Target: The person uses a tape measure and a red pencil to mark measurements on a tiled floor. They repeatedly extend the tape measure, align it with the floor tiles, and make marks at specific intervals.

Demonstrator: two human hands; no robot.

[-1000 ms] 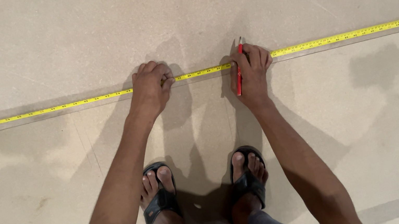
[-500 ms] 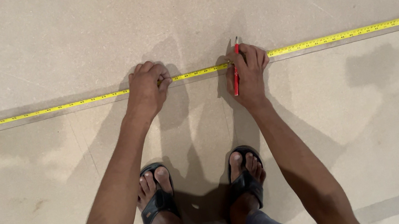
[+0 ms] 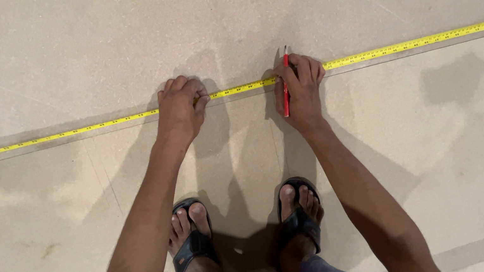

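Note:
A yellow tape measure (image 3: 432, 39) runs left to right across a large tan board (image 3: 223, 11), along the seam with a second board. My left hand (image 3: 179, 108) presses the tape down with curled fingers. My right hand (image 3: 300, 89) rests on the tape a short way to the right and grips a red pencil (image 3: 285, 84), whose tip points away from me just past the tape.
I squat on the near tan board (image 3: 479, 139), my two feet in black sandals (image 3: 191, 243) close behind my hands. The boards' seam runs under the tape. A board edge shows at the lower right corner.
My right hand and the pencil have shifted slightly; the pencil tip now reaches over the tape's far edge. The left hand stays in place.

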